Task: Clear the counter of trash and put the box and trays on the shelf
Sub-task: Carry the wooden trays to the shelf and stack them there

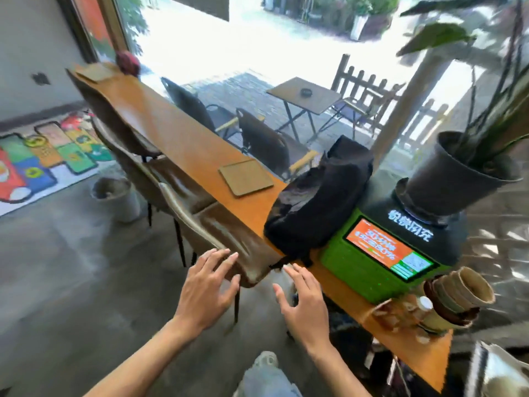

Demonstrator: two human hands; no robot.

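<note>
Orange wooden counter point(183, 138) runs long, from lower right up to the far left. On it, largest first: a black bag point(317, 202), a flat tray point(246, 177) beyond it, then stacked paper cups point(455, 296) — likely trash — at the near right. Left hand point(209, 287) and right hand point(303, 299) hover spread and empty; the right is nearer the cups.

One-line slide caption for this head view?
Both bare hands, left and right, open and empty, reach toward the wooden counter near a black bag.
</note>
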